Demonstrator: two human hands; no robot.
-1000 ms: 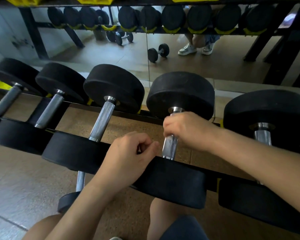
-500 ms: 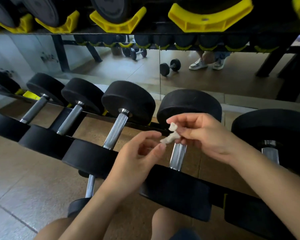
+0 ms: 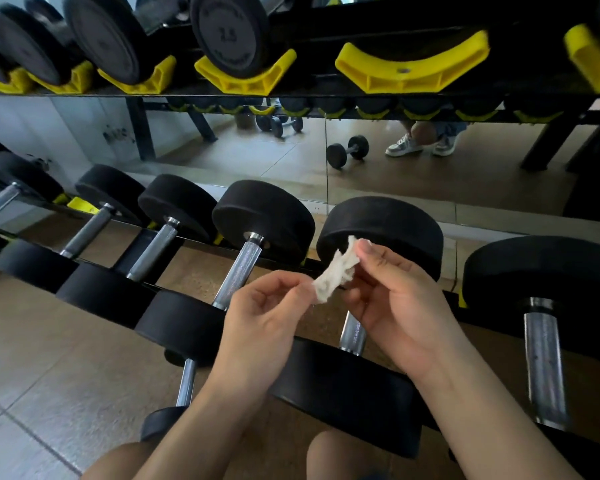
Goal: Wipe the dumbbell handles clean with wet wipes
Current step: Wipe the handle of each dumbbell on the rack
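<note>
Both hands are closed on a crumpled white wet wipe (image 3: 333,271), held in the air between them. The left hand (image 3: 260,327) pinches its lower end with thumb and fingertips, and the right hand (image 3: 395,306) pinches its upper end. Neither touches metal.

The knurled steel handle (image 3: 352,332) that seems to be the one in hand lies directly below, mostly hidden under the right hand. Its long axis runs away from the person, between the two heads of a black rubber-headed dumbbell (image 3: 381,233). The right hand is the nearer, so it looks best placed to bring the wipe down onto the bar.

The left neighbouring handle (image 3: 238,271) and the right neighbouring handle (image 3: 542,362) lie roughly parallel to it. All rest on the lower tier of a black steel rack (image 3: 378,29), and above them yellow plastic cradles (image 3: 409,71) carry more weights. A wall mirror (image 3: 465,181) stands behind, with tan floor tiles (image 3: 49,358) below.
</note>
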